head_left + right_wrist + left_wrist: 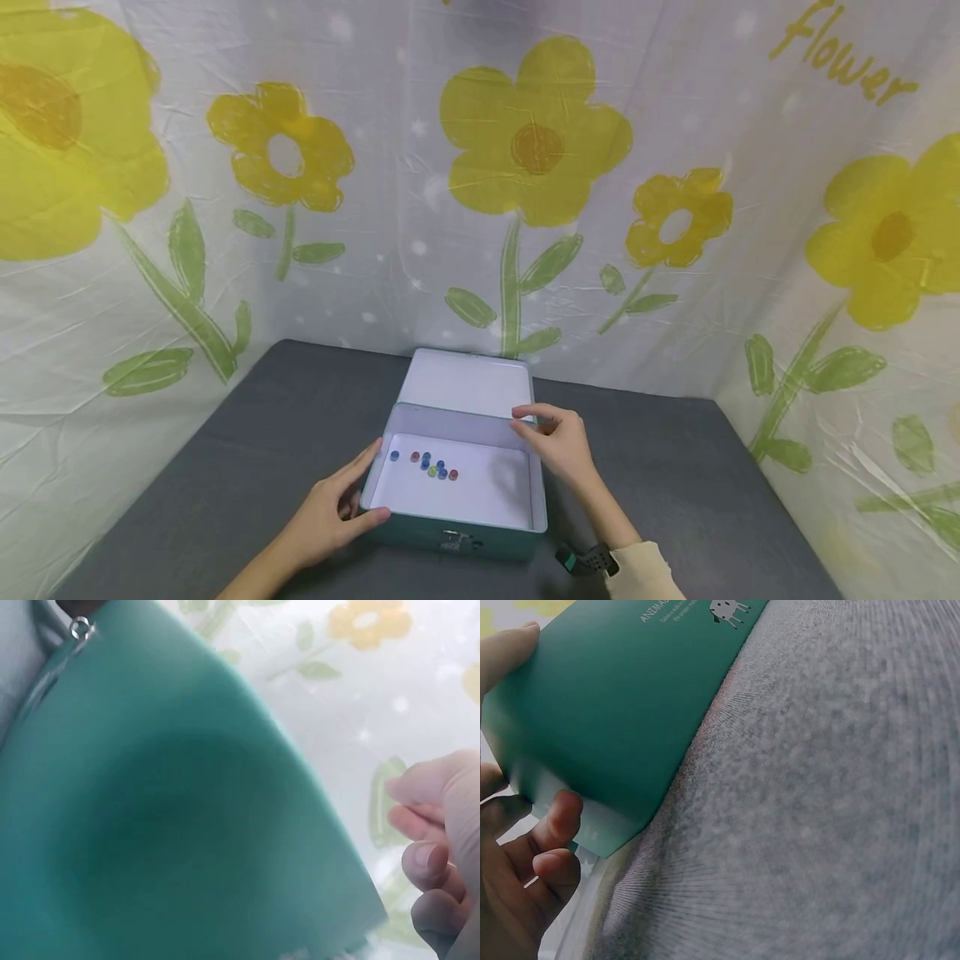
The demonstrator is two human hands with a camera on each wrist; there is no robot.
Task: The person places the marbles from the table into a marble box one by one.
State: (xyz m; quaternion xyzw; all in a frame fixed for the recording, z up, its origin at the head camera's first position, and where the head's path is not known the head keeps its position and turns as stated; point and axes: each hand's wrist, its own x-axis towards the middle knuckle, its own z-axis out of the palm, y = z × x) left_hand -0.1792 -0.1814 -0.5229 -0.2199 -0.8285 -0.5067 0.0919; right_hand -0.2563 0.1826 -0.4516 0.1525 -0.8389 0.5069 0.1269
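Note:
A green tin box [453,533] with a white inside stands on the dark table, its hinged lid [468,383] folded back. My left hand [326,512] grips its left front corner, the thumb on the front rim and the fingers along the left side. Several small round beads [432,471], blue, red and one yellow-green, lie inside toward the left. Above the right rim near the lid is my right hand [558,442], thumb and forefinger apart with nothing seen between them. Its other fingers [431,859] curl loosely beside the box's green wall [172,802].
Dark cloth covers the table [645,475], which extends on both sides of the box. A white curtain [390,208] printed with yellow flowers hangs behind and along the sides. The box front bears a metal clasp [81,628] and a printed spotted animal [727,611].

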